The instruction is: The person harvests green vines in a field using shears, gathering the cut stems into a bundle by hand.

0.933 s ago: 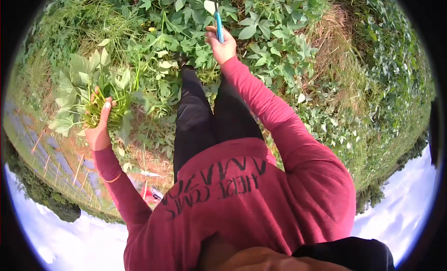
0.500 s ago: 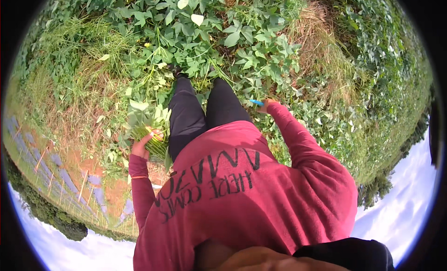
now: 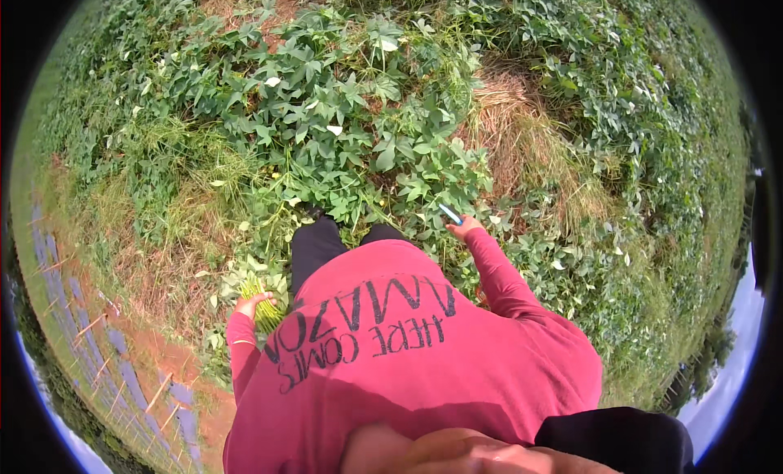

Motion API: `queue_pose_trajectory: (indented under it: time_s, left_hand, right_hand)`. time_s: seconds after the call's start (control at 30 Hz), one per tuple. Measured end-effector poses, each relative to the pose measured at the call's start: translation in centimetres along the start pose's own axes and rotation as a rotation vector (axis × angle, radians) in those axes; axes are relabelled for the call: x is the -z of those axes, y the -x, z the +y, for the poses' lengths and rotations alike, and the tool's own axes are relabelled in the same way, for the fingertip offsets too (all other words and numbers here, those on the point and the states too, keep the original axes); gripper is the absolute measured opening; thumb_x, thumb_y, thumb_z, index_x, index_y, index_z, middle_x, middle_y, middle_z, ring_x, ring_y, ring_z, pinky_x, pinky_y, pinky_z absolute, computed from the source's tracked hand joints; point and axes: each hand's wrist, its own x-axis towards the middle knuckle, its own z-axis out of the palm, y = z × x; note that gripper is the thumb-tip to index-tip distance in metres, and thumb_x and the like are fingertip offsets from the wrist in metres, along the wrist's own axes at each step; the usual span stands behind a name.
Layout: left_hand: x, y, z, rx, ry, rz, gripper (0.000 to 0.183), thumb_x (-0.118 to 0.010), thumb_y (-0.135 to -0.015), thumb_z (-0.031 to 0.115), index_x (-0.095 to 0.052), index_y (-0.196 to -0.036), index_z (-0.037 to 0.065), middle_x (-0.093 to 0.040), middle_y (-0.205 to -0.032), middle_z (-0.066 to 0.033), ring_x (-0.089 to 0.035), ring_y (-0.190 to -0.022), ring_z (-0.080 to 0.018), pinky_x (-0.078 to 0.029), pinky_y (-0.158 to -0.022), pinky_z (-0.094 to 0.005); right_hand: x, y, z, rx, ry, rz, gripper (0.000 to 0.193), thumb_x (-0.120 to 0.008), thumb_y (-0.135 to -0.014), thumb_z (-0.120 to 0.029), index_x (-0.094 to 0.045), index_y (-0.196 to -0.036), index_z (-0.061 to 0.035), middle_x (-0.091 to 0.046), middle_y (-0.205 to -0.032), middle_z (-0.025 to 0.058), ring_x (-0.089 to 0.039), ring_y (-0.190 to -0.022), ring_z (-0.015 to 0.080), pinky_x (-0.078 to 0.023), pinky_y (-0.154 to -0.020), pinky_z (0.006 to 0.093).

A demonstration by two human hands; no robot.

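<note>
Out to the far left of the red shirt [image 3: 489, 360], pale purple strips [image 3: 187, 425] and thin stakes [image 3: 160, 392] were strewn over reddish soil [image 3: 167, 353], curved along the view's rim. In closer, just off the shirt's left edge, a bundle of green stems [image 3: 269, 313] was gripped by the left hand [image 3: 251, 304]! Forward of the shirt's hem, dark trousers [image 3: 316, 250] were hemmed in by leafy vines [image 3: 306, 70], so little room was left at the legs. Then, off the shirt's right front edge, well apart from the bundle, a slim blue tool [image 3: 450, 215] was clasped in the right hand [image 3: 463, 227], its tip angled forward and leftward above the vines, with space left between it and the hem. Farther forward of the shirt's right side, dry grass [image 3: 507, 123] was bordered by green growth.
</note>
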Motion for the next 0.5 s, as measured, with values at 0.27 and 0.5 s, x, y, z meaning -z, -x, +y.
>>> queue_pose_trajectory:
  time_s: [0.27,0.5]
  left_hand:
    - [-5.9,-0.4,-5.2,0.084,-0.852,0.152,0.055,-0.074,-0.073,0.024,-0.061,-0.121,0.001,-0.07,-0.102,-0.016,-0.067,-0.091,-0.0263,-0.052,-0.084,-0.0376]
    - [-4.1,0.7,-12.6,0.186,-0.923,0.223,0.076,-0.074,-0.067,0.052,-0.062,-0.123,0.002,-0.067,-0.114,-0.0198,-0.064,-0.107,-0.0288,-0.047,-0.097,-0.0371]
  right_hand:
    - [5.1,-4.7,0.4,0.054,0.009,0.099,0.036,-0.073,-0.076,-0.035,-0.074,-0.1,-0.0075,-0.072,-0.095,0.0176,-0.069,-0.089,0.0331,-0.053,-0.085,0.0406]
    - [29.8,10.6,-28.5,1.017,-1.126,-0.221,0.033,-0.056,-0.098,-0.017,-0.058,-0.124,0.0018,-0.052,-0.074,0.0011,-0.055,-0.071,0.0128,-0.054,-0.079,0.0358]
